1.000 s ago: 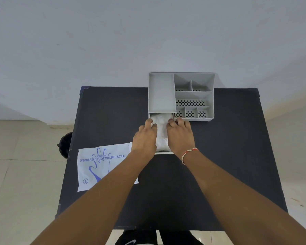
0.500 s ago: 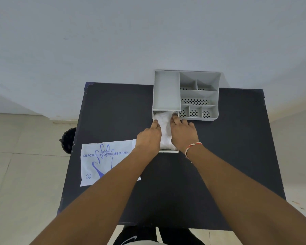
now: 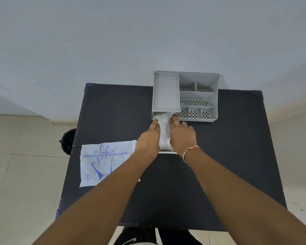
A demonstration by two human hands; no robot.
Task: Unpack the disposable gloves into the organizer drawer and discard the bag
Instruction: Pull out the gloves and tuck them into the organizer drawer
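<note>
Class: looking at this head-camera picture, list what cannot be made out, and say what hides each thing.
Head view:
- Drawer sides: covered by left hand and right hand.
- Gloves: count unreadable, one crumpled mass.
- Bag right corner: behind left forearm.
- Dark object on floor: cut off by table.

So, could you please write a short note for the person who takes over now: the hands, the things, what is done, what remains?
Left hand and right hand: both flat, pressing the stack of gloves from each side, gripping nothing.
Gloves lie in the pulled-out drawer of the grey organizer.
Bag lies flat on the black table, near its left edge.
Done: gloves unpacked into the drawer.
Left: push the drawer shut if wanted, discard the bag; the dark bin beside the table seems likely.
</note>
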